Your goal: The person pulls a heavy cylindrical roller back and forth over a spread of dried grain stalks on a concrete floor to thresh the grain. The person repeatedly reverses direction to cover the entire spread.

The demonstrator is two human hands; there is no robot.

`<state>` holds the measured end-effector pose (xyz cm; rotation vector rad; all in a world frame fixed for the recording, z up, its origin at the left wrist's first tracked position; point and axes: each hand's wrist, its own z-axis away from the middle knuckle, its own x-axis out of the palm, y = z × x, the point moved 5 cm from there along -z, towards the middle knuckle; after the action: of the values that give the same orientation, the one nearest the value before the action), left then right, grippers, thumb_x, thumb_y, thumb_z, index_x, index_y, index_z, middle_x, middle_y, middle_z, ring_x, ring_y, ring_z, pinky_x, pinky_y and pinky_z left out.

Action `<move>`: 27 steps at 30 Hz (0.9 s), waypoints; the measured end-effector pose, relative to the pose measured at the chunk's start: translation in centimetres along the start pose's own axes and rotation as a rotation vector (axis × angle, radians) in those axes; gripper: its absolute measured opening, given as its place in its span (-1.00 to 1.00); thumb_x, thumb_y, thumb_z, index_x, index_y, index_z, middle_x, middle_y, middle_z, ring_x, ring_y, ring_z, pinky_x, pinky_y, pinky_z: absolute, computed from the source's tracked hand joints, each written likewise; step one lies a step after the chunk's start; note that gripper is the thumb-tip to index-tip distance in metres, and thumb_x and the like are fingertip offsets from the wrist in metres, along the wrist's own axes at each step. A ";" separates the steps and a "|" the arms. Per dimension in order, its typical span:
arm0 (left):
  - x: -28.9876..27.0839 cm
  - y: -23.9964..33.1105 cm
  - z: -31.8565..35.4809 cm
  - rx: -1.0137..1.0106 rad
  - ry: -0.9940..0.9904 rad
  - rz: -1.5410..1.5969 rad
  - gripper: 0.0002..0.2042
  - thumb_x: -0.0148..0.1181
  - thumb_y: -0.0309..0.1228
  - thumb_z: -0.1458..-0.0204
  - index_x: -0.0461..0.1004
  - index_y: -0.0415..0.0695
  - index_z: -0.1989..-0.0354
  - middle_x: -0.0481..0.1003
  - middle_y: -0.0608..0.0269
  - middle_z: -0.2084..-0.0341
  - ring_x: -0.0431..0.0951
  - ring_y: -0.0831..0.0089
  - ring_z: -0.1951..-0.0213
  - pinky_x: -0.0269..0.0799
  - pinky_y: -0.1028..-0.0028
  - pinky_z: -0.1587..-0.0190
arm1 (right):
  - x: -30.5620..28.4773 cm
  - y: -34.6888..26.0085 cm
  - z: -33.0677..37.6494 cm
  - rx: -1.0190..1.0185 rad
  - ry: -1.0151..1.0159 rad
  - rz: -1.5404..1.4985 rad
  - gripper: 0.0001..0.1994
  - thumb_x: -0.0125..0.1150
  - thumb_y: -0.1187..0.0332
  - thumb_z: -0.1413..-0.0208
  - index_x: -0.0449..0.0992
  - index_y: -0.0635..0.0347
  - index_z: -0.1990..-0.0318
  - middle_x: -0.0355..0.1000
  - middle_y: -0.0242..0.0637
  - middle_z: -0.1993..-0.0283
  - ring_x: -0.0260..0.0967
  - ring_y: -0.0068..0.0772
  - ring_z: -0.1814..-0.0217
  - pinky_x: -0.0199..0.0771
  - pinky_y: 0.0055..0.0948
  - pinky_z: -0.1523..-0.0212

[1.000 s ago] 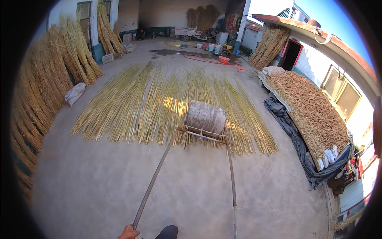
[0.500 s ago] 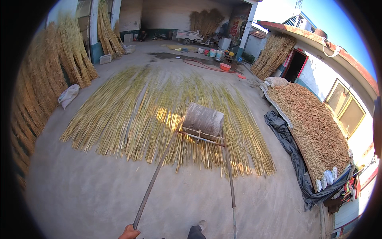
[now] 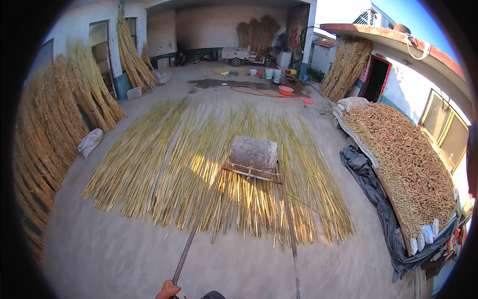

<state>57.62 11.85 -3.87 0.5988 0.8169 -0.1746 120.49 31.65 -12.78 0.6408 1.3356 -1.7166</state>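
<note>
My left hand (image 3: 168, 290) is at the lower edge, its fingers wrapped round the end of a long wooden pole (image 3: 198, 226). A second pole (image 3: 291, 229) runs down to the lower edge on the right; my right hand is out of view. Both poles join a frame (image 3: 251, 173) with a crossbar, fixed to a grey cylindrical stone roller (image 3: 253, 153). The roller lies on a wide layer of green-yellow stalks (image 3: 134, 172) spread over the concrete, about midway between their near and far ends.
Bundles of dry stalks (image 3: 42, 134) lean along the left wall beside a white sack (image 3: 90, 143). At right lies a heap of corn cobs (image 3: 398, 132) edged by a dark tarp (image 3: 371, 189). Farther back are a red basin (image 3: 286, 90), a hose (image 3: 249, 91), buckets (image 3: 269, 74) and a cart (image 3: 241, 55).
The roller has moved away across the stalks, farther from their near ends. My left hand keeps its hold on the pole. My foot has left the view.
</note>
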 end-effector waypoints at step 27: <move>1.4 24.3 -25.7 -0.123 -0.127 0.021 -0.71 0.18 -0.27 0.41 0.43 -0.33 0.67 0.46 -0.05 0.66 0.54 0.16 0.49 0.41 0.32 0.39 | -6.8 -4.6 -33.1 -0.034 0.081 0.169 -0.70 -0.23 0.22 -0.15 0.37 0.26 0.33 0.31 0.00 0.51 0.24 0.02 0.45 0.24 -0.08 0.42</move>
<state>51.27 46.37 -7.97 0.4750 0.6929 -0.1405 116.77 65.47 -14.85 0.7878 1.3240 -1.5429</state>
